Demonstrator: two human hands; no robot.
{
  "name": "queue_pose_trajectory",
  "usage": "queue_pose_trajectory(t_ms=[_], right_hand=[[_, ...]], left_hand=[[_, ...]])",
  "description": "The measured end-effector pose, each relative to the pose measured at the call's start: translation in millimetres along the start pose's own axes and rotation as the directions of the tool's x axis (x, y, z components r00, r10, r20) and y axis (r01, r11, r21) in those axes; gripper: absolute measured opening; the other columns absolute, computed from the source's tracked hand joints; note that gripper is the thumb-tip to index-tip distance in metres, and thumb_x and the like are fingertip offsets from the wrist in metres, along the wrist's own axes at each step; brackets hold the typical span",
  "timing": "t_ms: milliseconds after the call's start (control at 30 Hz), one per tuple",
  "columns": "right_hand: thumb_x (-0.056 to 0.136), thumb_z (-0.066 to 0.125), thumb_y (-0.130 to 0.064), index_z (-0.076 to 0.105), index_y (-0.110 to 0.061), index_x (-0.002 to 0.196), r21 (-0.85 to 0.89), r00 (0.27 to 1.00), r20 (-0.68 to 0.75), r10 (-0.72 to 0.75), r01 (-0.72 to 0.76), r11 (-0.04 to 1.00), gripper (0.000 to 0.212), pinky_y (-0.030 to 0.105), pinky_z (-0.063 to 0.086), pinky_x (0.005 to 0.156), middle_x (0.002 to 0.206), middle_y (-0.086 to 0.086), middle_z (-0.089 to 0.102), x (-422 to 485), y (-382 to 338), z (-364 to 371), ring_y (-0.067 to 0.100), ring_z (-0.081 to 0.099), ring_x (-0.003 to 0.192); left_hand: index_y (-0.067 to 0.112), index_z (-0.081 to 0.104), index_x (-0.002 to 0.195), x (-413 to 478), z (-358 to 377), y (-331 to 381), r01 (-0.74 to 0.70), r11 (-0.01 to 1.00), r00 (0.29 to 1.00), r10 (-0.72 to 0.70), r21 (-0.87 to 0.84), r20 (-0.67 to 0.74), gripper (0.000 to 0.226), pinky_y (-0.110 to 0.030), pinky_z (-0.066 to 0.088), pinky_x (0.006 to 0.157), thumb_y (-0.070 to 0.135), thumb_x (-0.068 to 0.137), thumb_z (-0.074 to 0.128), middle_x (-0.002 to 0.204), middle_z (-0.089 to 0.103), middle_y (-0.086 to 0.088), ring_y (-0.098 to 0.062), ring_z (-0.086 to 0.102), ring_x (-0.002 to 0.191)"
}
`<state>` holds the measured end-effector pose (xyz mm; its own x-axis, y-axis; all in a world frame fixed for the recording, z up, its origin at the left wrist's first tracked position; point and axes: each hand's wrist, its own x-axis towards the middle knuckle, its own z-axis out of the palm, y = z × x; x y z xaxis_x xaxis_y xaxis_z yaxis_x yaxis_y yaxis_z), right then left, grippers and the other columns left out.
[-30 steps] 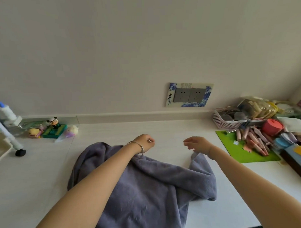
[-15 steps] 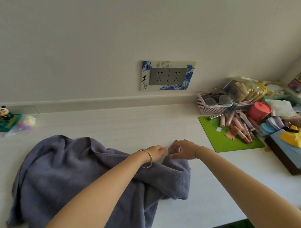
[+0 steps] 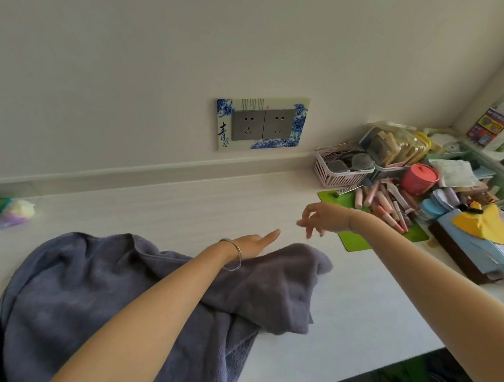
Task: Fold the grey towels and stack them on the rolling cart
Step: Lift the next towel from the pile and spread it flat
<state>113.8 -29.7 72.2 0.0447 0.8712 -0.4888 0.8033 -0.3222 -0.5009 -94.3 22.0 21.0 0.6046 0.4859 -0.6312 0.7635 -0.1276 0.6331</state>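
Presently the grey towel (image 3: 91, 296) lies crumpled near-left on the surface (image 3: 188, 210), left hand (image 3: 252, 243) fingers straight, right hand (image 3: 324, 219) fingers loosely spread, both empty; recommend pinching two corners and spreading flat.

pretty bright, soft even daylight | faint shadows on the tabletop (image 3: 188, 204) | wide-angle bending at edges | slightly soft overall, compression smear
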Motion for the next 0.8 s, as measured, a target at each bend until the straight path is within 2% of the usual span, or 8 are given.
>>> queue_pose_trajectory(t_ms=[133, 233, 367, 467, 600, 667, 733, 800], right_hand=[[0.091, 0.043, -0.057, 0.064, -0.007, 0.109, -0.212, 0.99, 0.129, 0.062, -0.033, 0.977, 0.057, 0.033, 0.044, 0.091, 0.113, 0.007, 0.065, 6, 2, 34, 0.022, 0.059, 0.1], [0.088, 0.049, -0.059, 0.059, -0.011, 0.119, -0.217, 0.975, 0.184, 0.128, -0.086, 0.972, 0.059, 0.033, 0.04, 0.1, 0.123, 0.005, 0.06, 9, 9, 59, 0.021, 0.054, 0.113], [0.07, 0.066, -0.066, 0.061, -0.029, 0.117, 0.023, 0.977, 0.194, 0.09, -0.097, 0.995, 0.06, 0.032, 0.036, 0.106, 0.125, -0.009, 0.059, 1, 19, 67, 0.012, 0.051, 0.118], [0.057, 0.076, -0.063, 0.07, -0.016, 0.104, 0.254, 0.951, 0.305, 0.041, -0.123, 0.959, 0.066, 0.034, 0.045, 0.099, 0.106, 0.001, 0.071, -12, 16, 53, 0.016, 0.063, 0.102], [0.059, 0.086, -0.038, 0.065, -0.002, 0.11, 0.393, 0.856, 0.506, -0.109, -0.116, 0.912, 0.066, 0.033, 0.047, 0.094, 0.114, 0.017, 0.066, -49, 9, 9, 0.028, 0.062, 0.106], [0.05, 0.09, -0.041, 0.064, -0.007, 0.112, 0.533, 0.886, 0.423, -0.19, -0.074, 0.843, 0.075, 0.027, 0.051, 0.086, 0.113, 0.013, 0.068, -74, 0, -26, 0.023, 0.065, 0.103], [0.038, 0.09, -0.052, 0.07, -0.019, 0.1, 0.63, 0.944, 0.204, -0.259, 0.076, 0.773, 0.073, 0.02, 0.053, 0.077, 0.097, -0.002, 0.073, -86, -7, -63, 0.009, 0.068, 0.09], [0.03, 0.084, -0.067, 0.071, -0.026, 0.09, 0.591, 0.985, -0.047, -0.164, 0.16, 0.791, 0.073, 0.019, 0.052, 0.084, 0.089, -0.011, 0.072, -84, -12, -89, 0.002, 0.066, 0.086]], left_hand=[[0.01, 0.048, 0.133, 8, 3, -18, 0.046, 0.983, 0.998, -0.051, 0.176, 0.025, 0.089, -0.04, 0.027, 0.11, 0.072, 0.086, 0.006, 0.139, 0.048, -0.008, -0.024, 0.044, 0.127], [0.013, 0.063, 0.108, 8, 8, -33, -0.012, 0.972, 0.999, 0.02, 0.236, -0.034, 0.065, -0.033, 0.042, 0.096, 0.068, 0.087, 0.036, 0.115, 0.063, -0.003, -0.021, 0.057, 0.107], [0.02, 0.068, 0.097, -4, 0, -28, -0.175, 0.984, 0.976, 0.172, -0.013, -0.137, 0.033, -0.021, 0.044, 0.073, 0.05, 0.082, 0.064, 0.09, 0.065, 0.007, -0.008, 0.058, 0.085], [0.02, 0.067, 0.103, -24, -24, -4, -0.257, 0.934, 0.961, 0.22, -0.249, -0.167, 0.026, -0.018, 0.046, 0.083, 0.039, 0.085, 0.065, 0.098, 0.068, 0.005, -0.008, 0.062, 0.093], [0.016, 0.066, 0.107, -64, -73, 25, -0.3, 0.854, 0.953, 0.284, -0.425, -0.101, 0.021, -0.014, 0.051, 0.079, 0.026, 0.089, 0.059, 0.1, 0.069, 0.001, -0.01, 0.064, 0.089], [0.021, 0.066, 0.106, -81, -95, 37, -0.296, 0.852, 0.951, 0.305, -0.431, -0.05, 0.024, -0.018, 0.052, 0.08, 0.031, 0.086, 0.059, 0.102, 0.07, 0.001, -0.011, 0.066, 0.091], [0.023, 0.066, 0.106, -91, -112, 50, -0.315, 0.821, 0.944, 0.323, -0.475, -0.067, 0.026, -0.019, 0.052, 0.08, 0.034, 0.084, 0.058, 0.103, 0.071, 0.002, -0.01, 0.067, 0.09], [0.022, 0.065, 0.111, -86, -122, 61, -0.327, 0.84, 0.945, 0.295, -0.434, -0.14, 0.029, -0.02, 0.053, 0.081, 0.036, 0.087, 0.059, 0.105, 0.07, 0.002, -0.01, 0.067, 0.09]])
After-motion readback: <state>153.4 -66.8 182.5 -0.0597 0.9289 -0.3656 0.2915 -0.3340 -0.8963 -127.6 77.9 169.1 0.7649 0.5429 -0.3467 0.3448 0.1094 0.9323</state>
